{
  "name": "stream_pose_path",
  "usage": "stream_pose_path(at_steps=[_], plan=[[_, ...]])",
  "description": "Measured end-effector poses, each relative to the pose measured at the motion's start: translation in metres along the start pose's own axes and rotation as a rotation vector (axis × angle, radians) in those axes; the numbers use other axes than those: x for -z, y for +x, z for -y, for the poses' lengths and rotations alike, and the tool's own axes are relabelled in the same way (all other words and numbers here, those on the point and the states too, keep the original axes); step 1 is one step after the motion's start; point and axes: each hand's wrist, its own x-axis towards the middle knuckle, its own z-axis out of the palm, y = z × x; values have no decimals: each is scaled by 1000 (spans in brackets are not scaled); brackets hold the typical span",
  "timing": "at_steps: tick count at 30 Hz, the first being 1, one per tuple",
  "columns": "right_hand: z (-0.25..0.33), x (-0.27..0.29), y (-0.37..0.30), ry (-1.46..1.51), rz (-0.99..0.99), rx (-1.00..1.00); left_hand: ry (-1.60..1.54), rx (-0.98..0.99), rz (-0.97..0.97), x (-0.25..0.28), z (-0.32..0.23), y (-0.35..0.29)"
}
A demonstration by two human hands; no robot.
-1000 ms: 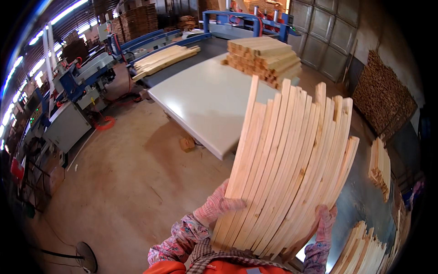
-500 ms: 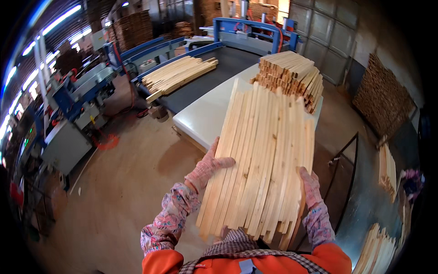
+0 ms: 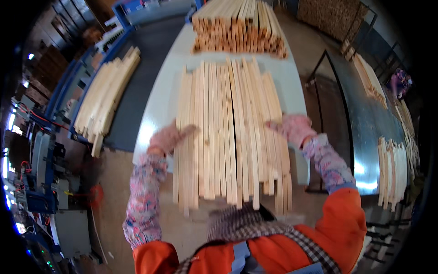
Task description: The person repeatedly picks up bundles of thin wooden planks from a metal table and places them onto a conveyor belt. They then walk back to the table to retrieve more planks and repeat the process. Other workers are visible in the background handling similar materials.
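Observation:
A wide bundle of pale wooden strips (image 3: 219, 141) lies lengthwise in front of me over the white tabletop (image 3: 157, 98), its uneven near ends jutting past the table's near edge. Whether its full weight rests on the table I cannot tell. Pink-gloved, my left hand (image 3: 169, 137) grips the bundle's left side, thumb on top and the other fingers mostly hidden. Opposite it, my right hand (image 3: 294, 129) clasps the right side the same way. Just beyond the bundle, a taller stack of wooden strips (image 3: 237, 34) sits on the tabletop, with their cut ends facing me.
Left of the table, more strips (image 3: 107, 93) lie on a dark conveyor bed (image 3: 139, 82) with a blue frame. A black metal frame (image 3: 342, 98) stands at the right, by a shiny metal surface (image 3: 365, 150) bearing strip piles (image 3: 391, 169). Machinery (image 3: 43, 182) fills the far left.
My view has turned right and down. The bundle, held tilted before, now lies squarely over the white table, nearer the stack. Both hands keep hold of its sides.

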Motion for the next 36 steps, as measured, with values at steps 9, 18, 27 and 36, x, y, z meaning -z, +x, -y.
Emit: stream_pose_path(at_steps=[9,18,27,36], plan=[[135,45,-153,519,66,268,29,-658,-370,-24,129,-6],[329,-6,-201,727,-564,-202,-964,-522,258,-23,159,-61],[361,5,-179,1157,-510,-398,-1032,-561,219,-39,186,-32],[342,41,-55,598,-392,-117,-525,-545,-122,-2,197,-65]])
